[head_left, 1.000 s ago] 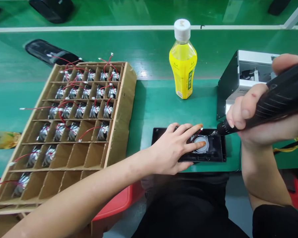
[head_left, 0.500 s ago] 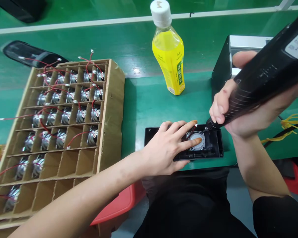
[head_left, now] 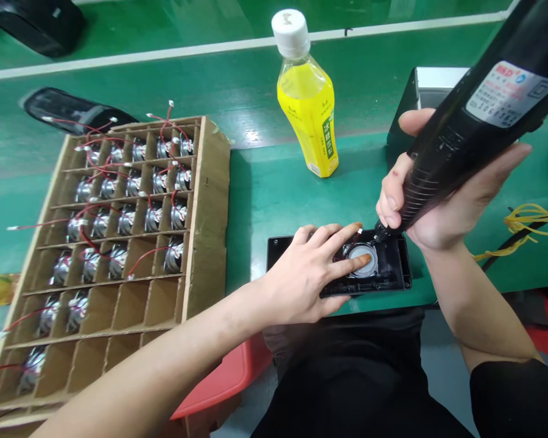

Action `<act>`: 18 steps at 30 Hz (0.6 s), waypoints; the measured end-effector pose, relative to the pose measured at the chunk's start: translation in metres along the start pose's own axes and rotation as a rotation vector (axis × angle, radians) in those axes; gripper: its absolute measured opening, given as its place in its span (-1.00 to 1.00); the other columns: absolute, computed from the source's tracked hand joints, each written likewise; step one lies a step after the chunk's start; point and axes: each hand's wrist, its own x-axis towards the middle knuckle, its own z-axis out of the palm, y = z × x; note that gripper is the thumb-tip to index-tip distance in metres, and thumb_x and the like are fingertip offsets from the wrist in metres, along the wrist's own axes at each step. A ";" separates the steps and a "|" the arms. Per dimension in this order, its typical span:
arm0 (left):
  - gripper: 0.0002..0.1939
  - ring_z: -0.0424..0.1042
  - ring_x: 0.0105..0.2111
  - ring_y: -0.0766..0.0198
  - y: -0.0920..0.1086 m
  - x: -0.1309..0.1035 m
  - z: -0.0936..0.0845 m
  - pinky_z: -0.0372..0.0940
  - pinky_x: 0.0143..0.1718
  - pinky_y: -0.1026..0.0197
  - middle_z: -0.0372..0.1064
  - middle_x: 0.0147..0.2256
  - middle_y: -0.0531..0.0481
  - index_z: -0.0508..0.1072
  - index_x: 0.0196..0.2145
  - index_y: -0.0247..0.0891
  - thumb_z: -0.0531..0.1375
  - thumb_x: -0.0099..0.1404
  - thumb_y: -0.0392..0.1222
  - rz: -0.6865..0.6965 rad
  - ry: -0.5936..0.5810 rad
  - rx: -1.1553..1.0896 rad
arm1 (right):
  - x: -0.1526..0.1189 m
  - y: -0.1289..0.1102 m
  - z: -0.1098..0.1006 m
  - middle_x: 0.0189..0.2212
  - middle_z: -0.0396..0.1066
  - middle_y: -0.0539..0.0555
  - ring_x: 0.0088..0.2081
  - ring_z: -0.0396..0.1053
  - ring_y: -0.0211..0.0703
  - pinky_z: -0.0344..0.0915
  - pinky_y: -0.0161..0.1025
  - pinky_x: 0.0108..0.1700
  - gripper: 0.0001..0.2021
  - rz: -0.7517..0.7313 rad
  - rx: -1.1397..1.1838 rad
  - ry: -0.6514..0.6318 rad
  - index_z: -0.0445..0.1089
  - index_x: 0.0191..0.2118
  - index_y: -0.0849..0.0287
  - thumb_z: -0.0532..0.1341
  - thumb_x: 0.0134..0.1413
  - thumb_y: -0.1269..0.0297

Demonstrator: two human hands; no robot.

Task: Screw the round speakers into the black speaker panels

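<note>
My left hand (head_left: 308, 271) lies spread over a black plastic housing (head_left: 395, 267), its fingers stretched out and holding nothing. One fingertip rests on the round grey back of a small speaker (head_left: 363, 260) set in the housing. A short wire with a white plug (head_left: 359, 232) stands up beside the speaker. My right hand (head_left: 432, 213) is wrapped round a black electric screwdriver (head_left: 456, 137), which is tilted. Its tip reaches down to the housing by the speaker's upper right corner; whether a screw sits under it is hidden.
On the left stands a divided cardboard box (head_left: 210, 207) with several speakers with red wires. A bottle of yellow drink (head_left: 308, 115) stands behind the housing. A black and silver box (head_left: 402, 118) is behind my right hand. Yellow ties (head_left: 527, 219) and a black cable lie at right.
The screwdriver's upper body has swung left and become steeper, showing more of its label. Its tip stays at the same speaker corner. My left hand keeps its place; the view has shifted slightly.
</note>
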 end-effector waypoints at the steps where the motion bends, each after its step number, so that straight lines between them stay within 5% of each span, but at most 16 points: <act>1: -0.34 0.18 0.28 -0.40 0.000 0.000 0.000 0.16 0.18 -0.36 -0.09 0.49 -0.32 0.38 0.35 -0.10 0.31 0.34 0.02 0.001 -0.002 0.000 | 0.000 0.002 0.000 -0.59 0.28 -0.14 -0.66 0.22 -0.29 0.18 -0.34 -0.65 -0.25 -0.003 0.017 -0.007 0.27 0.06 0.13 0.27 0.03 -0.44; 10: -0.38 0.21 0.26 -0.34 -0.001 0.003 -0.002 0.19 0.14 -0.33 0.02 0.43 -0.40 0.42 0.32 -0.10 0.30 0.33 -0.01 0.000 -0.010 -0.009 | -0.007 0.009 0.006 -0.60 0.28 -0.09 -0.71 0.16 -0.30 0.10 -0.35 -0.71 -0.21 0.121 0.212 -0.062 0.36 -0.25 0.20 0.47 -0.37 -0.44; 16: -0.38 0.21 0.25 -0.36 0.000 0.003 -0.003 0.19 0.13 -0.35 0.02 0.43 -0.42 0.42 0.32 -0.12 0.30 0.33 -0.02 0.012 0.003 -0.005 | -0.011 0.017 0.003 -0.62 0.27 -0.14 -0.73 0.14 -0.40 0.09 -0.49 -0.65 -0.26 0.040 0.216 -0.144 0.43 -0.20 0.18 0.33 -0.21 -0.46; 18: -0.37 0.21 0.25 -0.37 0.000 0.002 -0.003 0.20 0.12 -0.35 0.02 0.42 -0.42 0.42 0.32 -0.12 0.30 0.33 -0.02 0.014 0.003 -0.003 | -0.012 0.020 0.002 -0.64 0.24 -0.16 -0.73 0.13 -0.43 0.07 -0.50 -0.62 -0.19 0.082 0.155 -0.082 0.45 -0.16 0.19 0.19 -0.23 -0.53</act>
